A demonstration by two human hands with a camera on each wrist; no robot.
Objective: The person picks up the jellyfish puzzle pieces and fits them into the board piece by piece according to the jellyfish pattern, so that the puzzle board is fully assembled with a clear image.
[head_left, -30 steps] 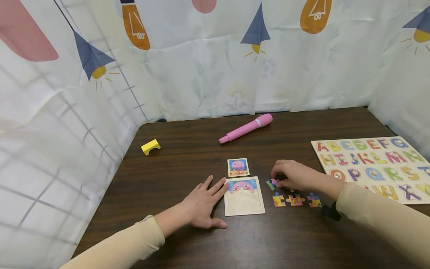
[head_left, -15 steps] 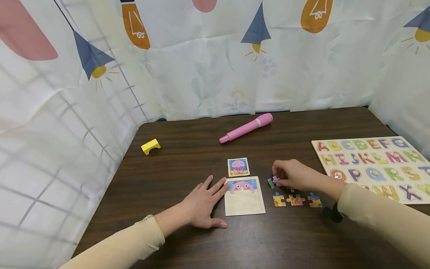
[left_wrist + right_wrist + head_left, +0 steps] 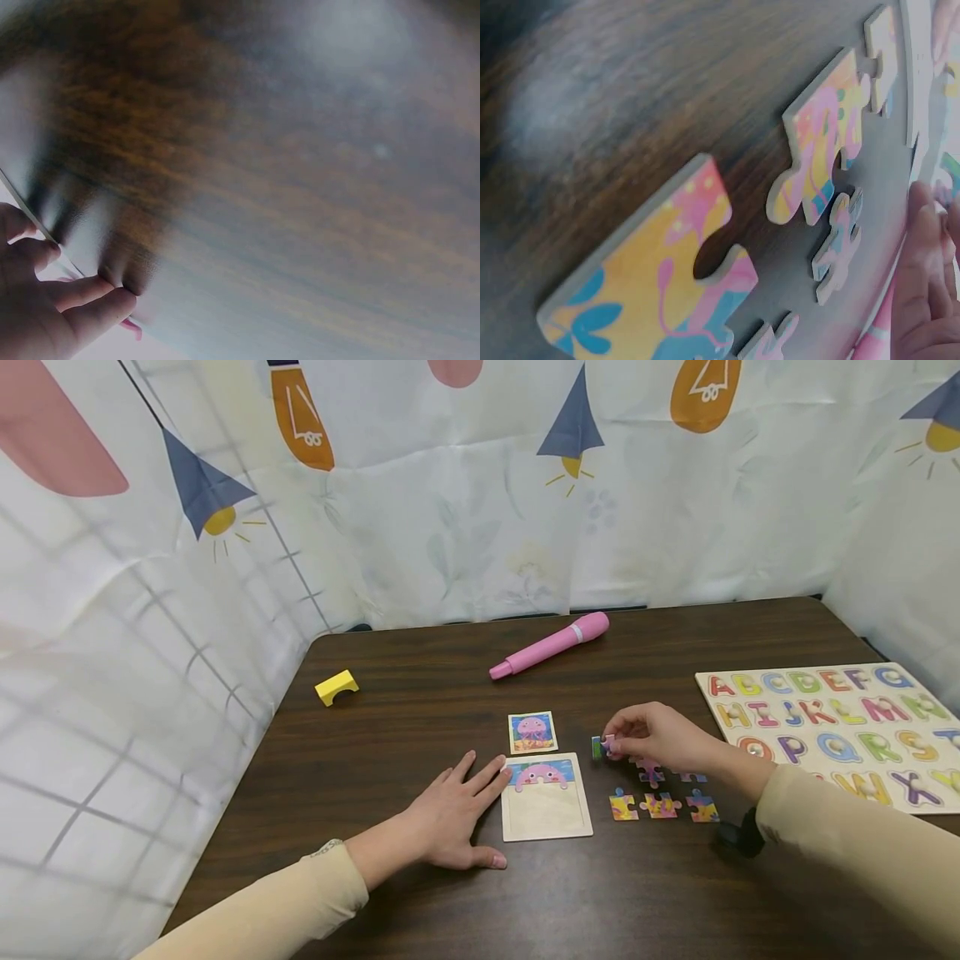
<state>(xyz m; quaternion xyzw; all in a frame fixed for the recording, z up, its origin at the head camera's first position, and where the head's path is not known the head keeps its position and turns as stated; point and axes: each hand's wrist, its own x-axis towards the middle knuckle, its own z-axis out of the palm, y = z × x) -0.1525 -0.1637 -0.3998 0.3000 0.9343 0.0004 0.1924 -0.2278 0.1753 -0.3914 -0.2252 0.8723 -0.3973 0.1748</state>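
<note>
In the head view my right hand pinches a small jigsaw piece by its edge, raised above the table and tilted. Just below it lie a pink piece, a partly covered piece and a row of yellow-and-pink pieces. My left hand rests flat with spread fingers, its fingertips touching the left edge of the wooden puzzle tray. Along the tray's top sits a strip with a pink jellyfish head. Behind the tray lies a jellyfish picture card. The right wrist view shows loose pieces close up.
A wooden alphabet board lies at the right, close to my right forearm. Farther back is a pink toy microphone. A yellow arch block stands at the left. A printed curtain hangs behind the table.
My right hand has lifted the jigsaw piece off the table and moved it slightly away, turning it more upright. The pieces beneath it show more now. My left hand stays still.
</note>
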